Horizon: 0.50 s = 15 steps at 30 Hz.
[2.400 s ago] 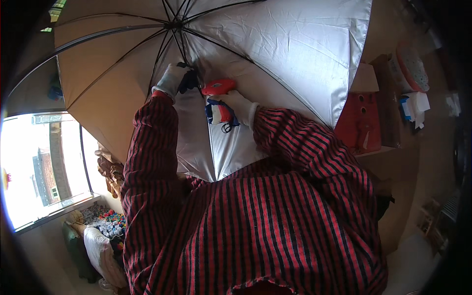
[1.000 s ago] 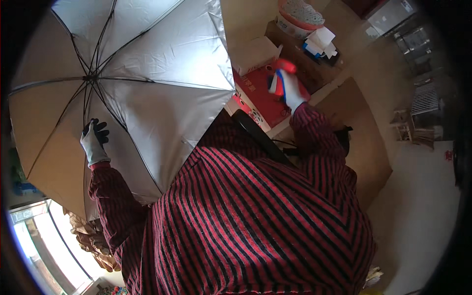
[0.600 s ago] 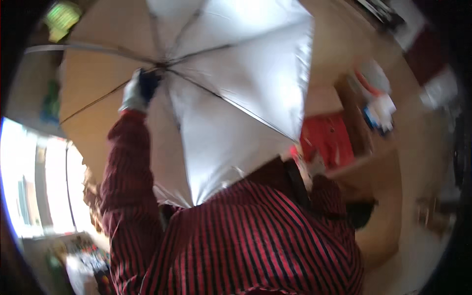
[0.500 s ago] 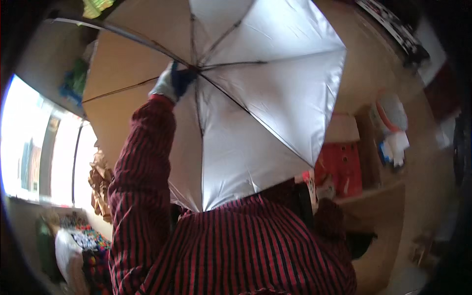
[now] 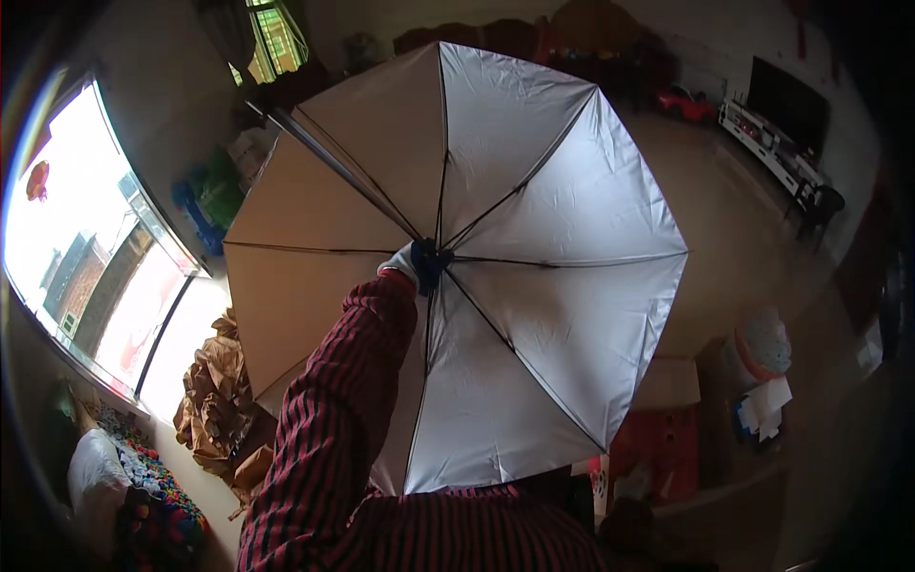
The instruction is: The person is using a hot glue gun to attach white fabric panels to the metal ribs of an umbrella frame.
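Observation:
An open umbrella (image 5: 581,305) with a silvery inner side fills the middle of the view, its underside facing me. My left hand (image 5: 419,265), in a white and dark blue glove, is closed round the shaft where the ribs meet. From there the dark shaft (image 5: 334,164) slants to the upper left, its end reaching past the canopy's edge. Thin black ribs spread from the hub to the rim. The near edge of the canopy lies against my striped red and black top. My right hand does not show.
Crumpled brown paper (image 5: 217,400) lies on the left by a bright window (image 5: 105,257). A cushion (image 5: 98,481) rests at lower left. On the right stand a red box (image 5: 667,448) and a bin (image 5: 762,348). A low white TV cabinet (image 5: 770,143) stands far right.
The view has tilted up, showing more of the far room. The umbrella and my left hand now sit lower and further right in view. My left hand still grips it near the hub.

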Available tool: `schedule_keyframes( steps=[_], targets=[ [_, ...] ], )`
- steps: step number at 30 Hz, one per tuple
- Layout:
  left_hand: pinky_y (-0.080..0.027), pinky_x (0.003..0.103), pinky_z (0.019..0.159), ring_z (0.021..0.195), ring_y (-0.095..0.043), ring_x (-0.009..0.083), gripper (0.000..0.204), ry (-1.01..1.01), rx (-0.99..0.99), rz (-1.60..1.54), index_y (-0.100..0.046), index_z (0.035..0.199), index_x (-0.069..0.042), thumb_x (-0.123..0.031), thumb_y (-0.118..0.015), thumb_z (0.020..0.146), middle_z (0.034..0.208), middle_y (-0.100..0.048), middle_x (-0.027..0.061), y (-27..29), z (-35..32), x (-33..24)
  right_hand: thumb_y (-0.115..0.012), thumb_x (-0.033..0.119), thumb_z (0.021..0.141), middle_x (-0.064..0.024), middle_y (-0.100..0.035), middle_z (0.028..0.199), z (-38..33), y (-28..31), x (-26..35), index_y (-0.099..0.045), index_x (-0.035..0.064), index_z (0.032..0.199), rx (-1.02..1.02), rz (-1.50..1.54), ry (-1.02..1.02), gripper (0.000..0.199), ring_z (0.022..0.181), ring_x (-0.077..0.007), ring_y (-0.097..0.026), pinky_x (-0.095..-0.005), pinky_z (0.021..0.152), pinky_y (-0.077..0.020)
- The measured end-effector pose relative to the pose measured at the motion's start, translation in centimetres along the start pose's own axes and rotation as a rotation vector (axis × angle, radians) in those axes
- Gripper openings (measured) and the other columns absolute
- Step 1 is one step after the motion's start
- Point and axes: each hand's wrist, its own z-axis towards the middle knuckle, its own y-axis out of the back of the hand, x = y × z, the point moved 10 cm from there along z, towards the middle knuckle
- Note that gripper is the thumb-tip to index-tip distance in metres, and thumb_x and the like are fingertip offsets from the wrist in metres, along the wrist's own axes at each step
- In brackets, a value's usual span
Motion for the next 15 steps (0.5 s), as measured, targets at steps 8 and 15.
schedule_keyframes(
  steps=[8, 15],
  targets=[
    [-0.051, 0.033, 0.061, 0.076, -0.065, 0.0240, 0.030, 0.329, 0.077, -0.045, -0.063, 0.096, -0.004, -0.032, -0.054, 0.091, 0.079, -0.065, 0.0175, 2.2, -7.4, -11.2, -0.053, 0.020, 0.087, -0.0213, -0.046, 0.131, -3.4, 6.5, -2.2, -0.036, 0.0031, 0.137, -0.410, 0.181, 0.067, 0.056, 0.118, -0.0328, -0.048, -0.0380, 0.097, -0.0407],
    [-0.048, 0.029, 0.063, 0.075, -0.059, 0.0169, 0.029, -0.412, -0.382, -0.733, -0.062, 0.104, -0.004, -0.029, -0.049, 0.095, 0.092, -0.064, 0.0118, 23.5, -17.8, -21.2, -0.052, 0.021, 0.092, -0.0159, -0.053, 0.123, -3.6, 18.1, 9.3, -0.040, -0.0005, 0.133, 0.011, 1.606, 0.200, 0.048, 0.111, -0.0261, -0.052, -0.0332, 0.095, -0.0418]
  ],
)
